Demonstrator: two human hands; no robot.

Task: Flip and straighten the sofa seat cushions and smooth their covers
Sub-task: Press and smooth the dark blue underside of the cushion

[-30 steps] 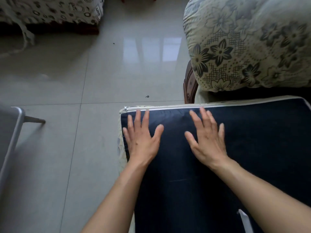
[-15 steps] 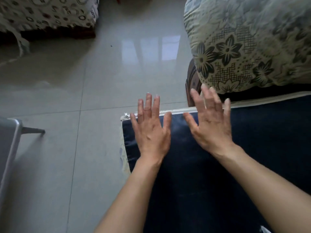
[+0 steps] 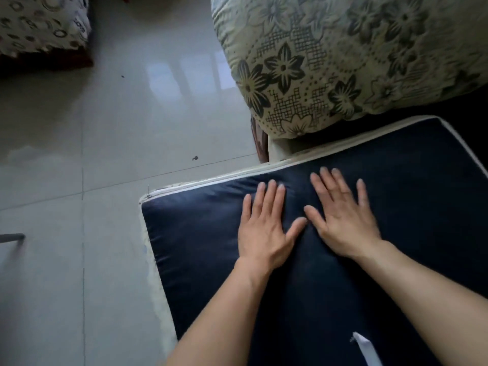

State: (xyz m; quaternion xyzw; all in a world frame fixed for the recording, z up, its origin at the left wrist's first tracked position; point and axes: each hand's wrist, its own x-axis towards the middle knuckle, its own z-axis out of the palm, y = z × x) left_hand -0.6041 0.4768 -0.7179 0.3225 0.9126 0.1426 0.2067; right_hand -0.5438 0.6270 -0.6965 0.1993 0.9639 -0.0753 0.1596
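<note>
Both my hands have come back down from the far edge, where they were lifted half a second ago, and now lie flat on the cushion [image 3: 206,249] nearer its middle. My left hand [image 3: 265,233] presses palm down on the dark blue cover, fingers straight and close together, thumb spread to the right. My right hand [image 3: 343,223] lies just beside it, also flat, fingers fanned out, thumb nearly meeting the left thumb. Neither hand grips anything. This cushion lies dark side up in front of me, its pale piped edge with a zip pull [image 3: 148,193] at the far left corner. Beyond it sits a floral cushion [image 3: 343,56]. A white strap [image 3: 367,350] lies on the cover near me. To the left is tiled floor [image 3: 105,143].
</note>
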